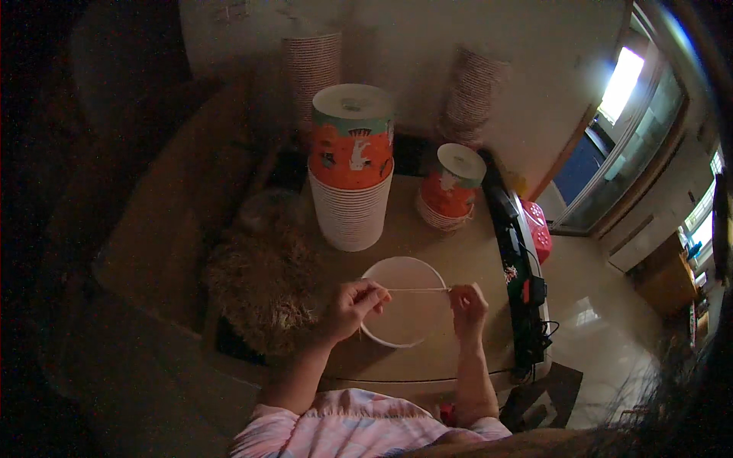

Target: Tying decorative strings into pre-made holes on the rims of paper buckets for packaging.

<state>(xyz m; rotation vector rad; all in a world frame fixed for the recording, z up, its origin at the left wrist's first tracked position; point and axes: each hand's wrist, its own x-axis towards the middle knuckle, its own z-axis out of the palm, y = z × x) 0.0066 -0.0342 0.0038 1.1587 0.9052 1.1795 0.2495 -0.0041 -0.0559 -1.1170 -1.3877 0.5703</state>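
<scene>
While the left hand pinches one side of a thin pale strand, its taut middle crosses above the white tub; probably light, soft and snappable, best gripped near both ends, where the right hand pinches too.

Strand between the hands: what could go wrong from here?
1. The strand looks thin and is stretched straight between the left hand and right hand, so a harder pull might snap it or slip it loose.
2. The tall stack stands just behind the tub; a sudden release could send a hand into it.
3. The fibre pile is close to the left forearm and might snag or shed.
</scene>
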